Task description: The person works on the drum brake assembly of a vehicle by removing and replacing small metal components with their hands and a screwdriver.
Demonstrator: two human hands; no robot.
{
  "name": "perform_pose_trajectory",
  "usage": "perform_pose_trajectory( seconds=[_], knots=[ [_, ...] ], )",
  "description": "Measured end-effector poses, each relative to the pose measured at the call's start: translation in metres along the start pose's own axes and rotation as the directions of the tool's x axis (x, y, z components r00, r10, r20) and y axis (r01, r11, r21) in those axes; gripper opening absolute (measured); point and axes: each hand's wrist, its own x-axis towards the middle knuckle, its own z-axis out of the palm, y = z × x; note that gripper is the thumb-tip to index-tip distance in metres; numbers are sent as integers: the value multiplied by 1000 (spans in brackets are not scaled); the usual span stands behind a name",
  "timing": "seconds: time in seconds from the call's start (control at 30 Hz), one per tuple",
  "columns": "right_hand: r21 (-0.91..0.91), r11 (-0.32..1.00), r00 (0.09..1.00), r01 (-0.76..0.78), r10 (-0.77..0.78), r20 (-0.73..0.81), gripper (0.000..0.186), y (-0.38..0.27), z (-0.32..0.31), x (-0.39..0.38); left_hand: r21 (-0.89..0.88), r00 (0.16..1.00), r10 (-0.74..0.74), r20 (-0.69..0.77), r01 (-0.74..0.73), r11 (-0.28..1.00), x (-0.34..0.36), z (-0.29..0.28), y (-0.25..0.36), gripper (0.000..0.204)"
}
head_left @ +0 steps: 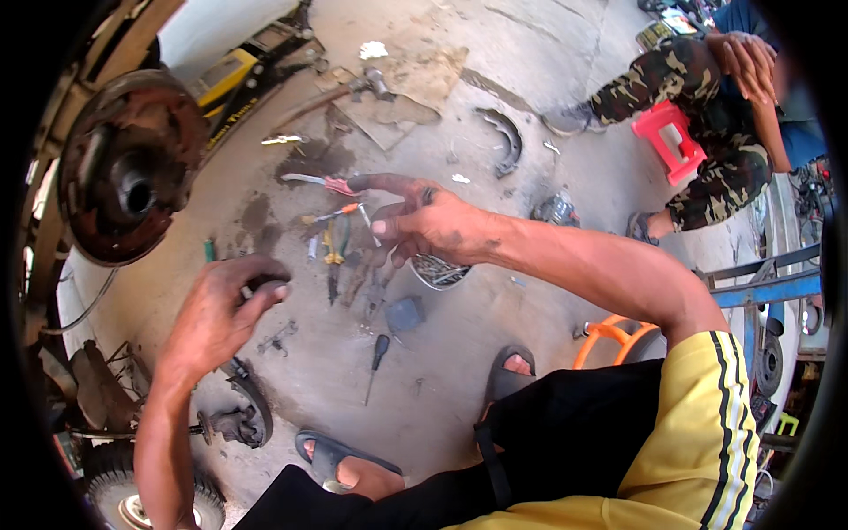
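Striped sleeve (pixel 685 424), perhaps greasy right hand (pixel 437 221)

The floor (pixel 455 340) is grey-beige concrete, scuffed and blotched with dark stains (pixel 256 216), a seam crossing its far part. A pale, smooth panel (pixel 212 34) borders the floor's far left corner; whether it is a wall is unclear. Towards the far right corner stands a red plastic stool (pixel 652 131); a blue metal frame (pixel 767 293) lines the right edge. The light is bright and diffuse.
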Motion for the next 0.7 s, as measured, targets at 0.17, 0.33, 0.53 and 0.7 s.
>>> perform_pose_trajectory(
  seconds=[0.17, 0.33, 0.53, 0.7],
  knots=[
    [-71, 987, 986, 144, -149, -73, 26, -16, 69, 21, -46, 999, -26, -34, 24, 999, -5, -8, 14, 26],
    [-130, 957, 952, 261, -277, -129, 12, -19, 111, 36, -75, 971, 38, -238, -57, 996, -12, -15, -6, 22],
    [-44, 929, 920, 368, -370, -131, 5, -26, 137, 62, -284, 935, -83, -346, -20, 959, -23, -32, -27, 15],
    [-8, 932, 926, 363, -362, -108, 5, -37, 138, 78, -332, 857, -98, -505, -88, 939, -20, -42, -44, 21]
  ],
)
